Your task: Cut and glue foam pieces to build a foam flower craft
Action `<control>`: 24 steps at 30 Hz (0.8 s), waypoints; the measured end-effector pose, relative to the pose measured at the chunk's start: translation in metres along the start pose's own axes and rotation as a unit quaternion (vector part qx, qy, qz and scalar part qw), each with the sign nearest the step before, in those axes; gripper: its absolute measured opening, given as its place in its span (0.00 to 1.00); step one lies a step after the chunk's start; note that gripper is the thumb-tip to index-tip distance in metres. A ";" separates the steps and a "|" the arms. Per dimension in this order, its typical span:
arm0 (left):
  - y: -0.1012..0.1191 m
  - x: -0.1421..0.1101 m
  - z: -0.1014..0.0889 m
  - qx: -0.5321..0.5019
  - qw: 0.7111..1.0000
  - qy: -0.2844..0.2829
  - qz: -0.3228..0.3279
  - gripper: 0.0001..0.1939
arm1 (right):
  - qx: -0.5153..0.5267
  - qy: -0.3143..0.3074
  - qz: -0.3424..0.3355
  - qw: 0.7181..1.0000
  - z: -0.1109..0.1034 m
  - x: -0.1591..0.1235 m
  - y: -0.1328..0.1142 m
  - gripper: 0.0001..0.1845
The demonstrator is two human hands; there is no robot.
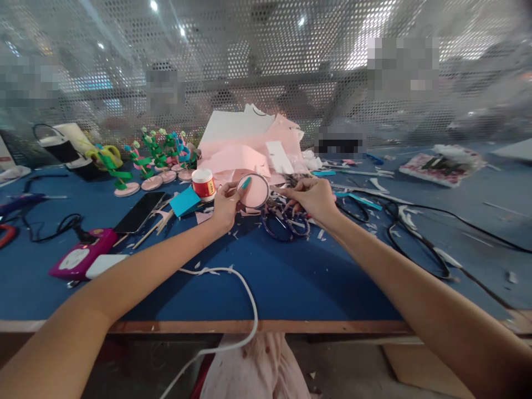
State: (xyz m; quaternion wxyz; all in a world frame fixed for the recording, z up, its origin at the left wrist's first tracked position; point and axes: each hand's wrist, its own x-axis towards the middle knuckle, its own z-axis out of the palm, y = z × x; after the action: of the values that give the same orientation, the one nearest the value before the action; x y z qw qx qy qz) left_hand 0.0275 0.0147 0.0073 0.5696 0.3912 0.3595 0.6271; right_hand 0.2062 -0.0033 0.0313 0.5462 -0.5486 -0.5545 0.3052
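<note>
My left hand (226, 204) pinches the left rim of a pink paper disc (255, 192), thumb with a teal nail on its face. My right hand (312, 198) is closed at the disc's right side, fingers curled over a pair of dark-handled scissors (285, 221) lying on the blue table (270, 277); what the fingertips pinch is too small to make out. A small red-and-white glue pot (203, 184) stands just left of my left hand. Behind the disc lies a heap of pink and white paper sheets (249, 145).
At the left lie a black phone (139, 211), a teal paper square (184, 201), a magenta device (82, 256) with a white cable (245, 299), and finished green paper plants on pink discs (145, 160). Black cables (415, 244) loop at the right. Paper scraps litter the middle.
</note>
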 end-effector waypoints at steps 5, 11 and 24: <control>0.001 0.000 0.001 0.001 1.000 0.001 0.000 0.15 | 0.014 -0.019 -0.009 1.000 0.000 0.004 0.005 0.26; 0.000 -0.003 0.001 0.012 1.000 -0.021 0.012 0.17 | 0.089 -0.055 -0.060 0.993 0.008 0.002 0.008 0.34; 0.000 0.002 -0.004 0.019 1.000 -0.005 0.014 0.12 | 0.013 0.004 -0.051 0.999 0.005 0.001 0.003 0.20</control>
State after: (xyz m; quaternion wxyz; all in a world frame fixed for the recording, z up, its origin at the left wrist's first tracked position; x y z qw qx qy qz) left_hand 0.0240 0.0171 0.0059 0.5552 0.4105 0.3630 0.6256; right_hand 0.2031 0.0000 0.0276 0.5704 -0.5139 -0.5755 0.2817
